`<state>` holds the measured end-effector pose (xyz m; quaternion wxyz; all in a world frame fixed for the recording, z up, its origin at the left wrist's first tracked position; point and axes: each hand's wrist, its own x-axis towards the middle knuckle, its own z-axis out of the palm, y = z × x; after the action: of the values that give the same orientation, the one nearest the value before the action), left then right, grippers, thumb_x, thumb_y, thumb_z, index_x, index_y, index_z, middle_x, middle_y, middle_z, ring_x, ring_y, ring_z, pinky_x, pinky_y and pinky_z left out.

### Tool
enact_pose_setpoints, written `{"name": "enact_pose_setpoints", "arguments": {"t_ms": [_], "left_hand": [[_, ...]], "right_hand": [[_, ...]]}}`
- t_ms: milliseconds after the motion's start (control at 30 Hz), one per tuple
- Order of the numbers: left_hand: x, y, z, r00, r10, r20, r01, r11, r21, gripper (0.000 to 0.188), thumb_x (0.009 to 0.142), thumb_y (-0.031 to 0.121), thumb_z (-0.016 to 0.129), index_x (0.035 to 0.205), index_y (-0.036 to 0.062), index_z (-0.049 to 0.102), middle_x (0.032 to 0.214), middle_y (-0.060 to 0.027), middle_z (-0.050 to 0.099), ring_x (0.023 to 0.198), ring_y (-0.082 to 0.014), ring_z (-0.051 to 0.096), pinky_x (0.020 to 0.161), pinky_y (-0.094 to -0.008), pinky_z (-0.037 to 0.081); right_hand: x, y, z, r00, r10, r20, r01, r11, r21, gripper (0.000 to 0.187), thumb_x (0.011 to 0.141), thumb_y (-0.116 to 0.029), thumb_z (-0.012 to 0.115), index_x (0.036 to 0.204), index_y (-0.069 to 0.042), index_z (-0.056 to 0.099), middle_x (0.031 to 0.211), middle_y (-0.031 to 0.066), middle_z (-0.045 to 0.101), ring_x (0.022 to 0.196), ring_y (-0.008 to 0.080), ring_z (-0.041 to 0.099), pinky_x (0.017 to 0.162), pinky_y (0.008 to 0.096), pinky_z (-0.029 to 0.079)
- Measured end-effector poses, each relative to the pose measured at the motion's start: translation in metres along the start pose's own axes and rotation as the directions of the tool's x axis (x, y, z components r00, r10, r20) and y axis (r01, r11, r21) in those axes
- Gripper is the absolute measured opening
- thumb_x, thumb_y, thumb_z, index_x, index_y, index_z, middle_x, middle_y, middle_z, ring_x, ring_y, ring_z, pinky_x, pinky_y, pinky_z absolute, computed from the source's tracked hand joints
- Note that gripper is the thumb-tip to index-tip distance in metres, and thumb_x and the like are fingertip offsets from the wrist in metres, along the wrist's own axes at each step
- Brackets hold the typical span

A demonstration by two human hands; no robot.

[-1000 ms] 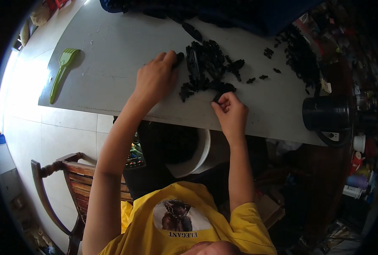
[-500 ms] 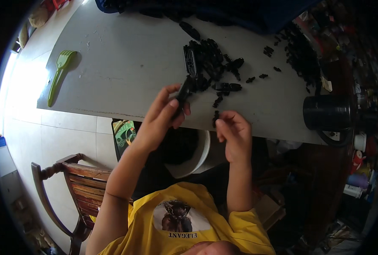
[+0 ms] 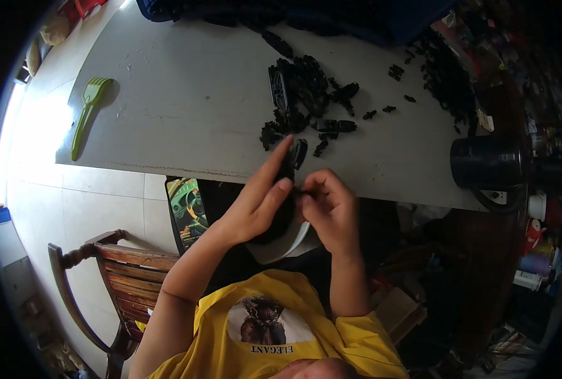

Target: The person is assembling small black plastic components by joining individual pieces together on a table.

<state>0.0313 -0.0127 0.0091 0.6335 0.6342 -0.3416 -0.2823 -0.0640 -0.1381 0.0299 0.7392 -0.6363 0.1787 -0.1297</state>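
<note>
My left hand (image 3: 262, 199) is closed around a dark, rounded plastic part (image 3: 298, 155) just over the table's front edge. Part of it sticks out beyond the fingers; the rest is hidden. Close beside it, my right hand (image 3: 332, 205) pinches a small black toothed piece (image 3: 301, 192) against that part. Just beyond both hands lies a heap of black plastic parts (image 3: 309, 82), some long and oval. A short black part (image 3: 334, 126) and a small jagged piece (image 3: 320, 148) rest at the heap's near side.
A green fork-shaped tool (image 3: 86, 117) lies at the table's left. Small black pieces (image 3: 448, 82) spread at the far right, near a dark mug-like container (image 3: 486, 164). A blue bin (image 3: 394, 25) stands at the back. Below the edge are a white bucket (image 3: 298, 243) and a wooden chair (image 3: 126, 271).
My left hand has moved right and nearer to me, turning the dark part. My right hand has come left with its small piece, so both hands now meet.
</note>
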Motion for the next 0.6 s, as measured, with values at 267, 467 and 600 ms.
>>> {"name": "enact_pose_setpoints", "arguments": {"t_ms": [267,467,600], "left_hand": [[-0.001,0.008,0.006,0.981,0.133,0.138,-0.158,0.97,0.187,0.07,0.083,0.0,0.047,0.141,-0.0021,0.008,0.131,-0.0268,0.037,0.12,-0.0383,0.04,0.101,-0.0369,0.03],[-0.007,0.006,0.01,0.983,0.082,0.164,-0.098,0.991,0.09,0.067,0.081,-0.002,0.042,0.141,-0.0017,0.013,0.129,-0.0235,0.043,0.117,-0.0315,0.047,0.097,-0.032,0.033],[-0.011,0.006,0.018,0.967,0.065,0.248,-0.077,0.996,0.037,0.064,0.081,-0.004,0.039,0.141,0.0014,0.018,0.092,-0.0175,0.057,0.081,-0.0272,0.056,0.08,-0.0303,0.042]], "right_hand": [[-0.005,-0.004,-0.01,0.968,-0.217,0.125,0.249,0.881,-0.401,0.014,0.086,0.0,0.054,0.099,0.002,0.058,0.086,0.0031,0.058,0.067,0.0059,0.056,0.059,0.0183,0.047],[-0.005,-0.007,0.005,0.974,-0.052,-0.221,0.057,0.998,0.013,0.019,0.081,-0.007,0.064,0.096,0.001,0.057,0.075,0.0014,0.054,0.059,0.0052,0.052,0.053,0.0166,0.042],[-0.006,0.013,-0.019,0.991,0.137,-0.013,-0.133,0.979,0.153,0.031,0.076,-0.017,0.073,0.096,-0.001,0.056,0.068,-0.002,0.053,0.051,0.0029,0.045,0.046,0.0154,0.032]]}}
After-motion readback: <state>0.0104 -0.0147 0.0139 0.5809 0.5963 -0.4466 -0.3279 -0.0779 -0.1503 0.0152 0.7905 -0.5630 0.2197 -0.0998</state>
